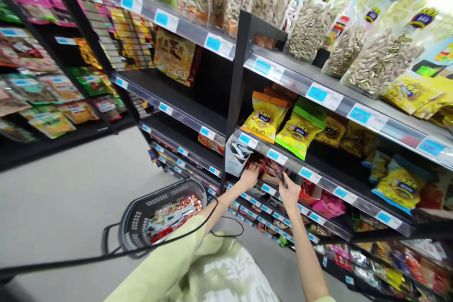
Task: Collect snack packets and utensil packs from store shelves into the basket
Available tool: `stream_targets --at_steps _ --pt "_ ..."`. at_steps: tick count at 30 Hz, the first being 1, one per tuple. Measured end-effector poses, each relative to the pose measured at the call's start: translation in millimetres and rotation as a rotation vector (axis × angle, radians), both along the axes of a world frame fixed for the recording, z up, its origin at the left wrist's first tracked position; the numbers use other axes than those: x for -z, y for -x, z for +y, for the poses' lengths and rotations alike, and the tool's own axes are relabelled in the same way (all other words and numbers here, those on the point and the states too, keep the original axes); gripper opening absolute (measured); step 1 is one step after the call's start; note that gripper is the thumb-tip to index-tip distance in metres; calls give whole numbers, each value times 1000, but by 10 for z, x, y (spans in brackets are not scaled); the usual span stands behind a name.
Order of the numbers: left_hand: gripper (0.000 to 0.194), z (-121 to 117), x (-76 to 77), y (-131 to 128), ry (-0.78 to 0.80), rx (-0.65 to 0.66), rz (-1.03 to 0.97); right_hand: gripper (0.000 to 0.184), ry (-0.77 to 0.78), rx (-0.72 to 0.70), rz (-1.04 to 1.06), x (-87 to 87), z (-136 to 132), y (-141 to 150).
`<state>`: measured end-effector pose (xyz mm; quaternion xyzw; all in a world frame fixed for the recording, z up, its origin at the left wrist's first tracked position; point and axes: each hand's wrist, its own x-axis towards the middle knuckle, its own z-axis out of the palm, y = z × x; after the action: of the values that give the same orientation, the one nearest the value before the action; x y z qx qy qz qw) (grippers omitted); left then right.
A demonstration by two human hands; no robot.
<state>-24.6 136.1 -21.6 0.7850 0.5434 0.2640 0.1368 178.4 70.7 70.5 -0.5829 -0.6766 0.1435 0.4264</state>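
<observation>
Head view shows the right hand (pixel 289 193) closed on dark red packets (pixel 272 169), which slant up-left toward the left hand (pixel 249 177), whose grip I cannot tell, beside the white carton (pixel 234 165).

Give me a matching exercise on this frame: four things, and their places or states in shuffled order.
1. Right hand
2. Basket
3. Left hand
4. Green-edged yellow bag

A. Beside the pale open box
B. Next to the orange-edged bag
C. Gripping dark red packets
D. Grey, with packets inside

Pairs: 1-C, 2-D, 3-A, 4-B
</observation>
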Motion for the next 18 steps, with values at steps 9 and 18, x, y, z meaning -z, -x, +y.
stream_targets --at_steps 9,18 --pt "57 -171 -4 172 -126 120 155 42 209 -134 -4 39 549 613" --pt "30 -21 -236 717 -83 805 238 38 269 -136 277 -162 962 1086"
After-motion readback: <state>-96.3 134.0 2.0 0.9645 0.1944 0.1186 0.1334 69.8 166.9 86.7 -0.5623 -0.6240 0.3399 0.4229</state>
